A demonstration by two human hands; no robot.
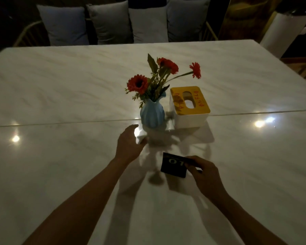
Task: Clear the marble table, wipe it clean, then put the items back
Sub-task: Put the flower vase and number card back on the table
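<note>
Marble counter [60,85], frame centre: blue vase [152,115] and tissue box [190,106] standing side by side. Right hand [204,171] fingers pinching black number card [173,165]; left hand [129,144] fingers lying together over white cloth [140,137] below the vase.

One blue vase [152,114] is seen on the one marble tabletop [60,82], and three red flowers [137,84] are counted in it. One tissue box [190,106] with a yellow lid is placed just right of the vase. One black card [173,165] marked with pale digits is found nearer the viewer than the vase. Two hands are counted, the left hand [129,144] in front of the vase, the right hand [201,171] at the card. Four grey cushions [111,22] are lined up beyond the vase, past the tabletop's far edge.
</note>
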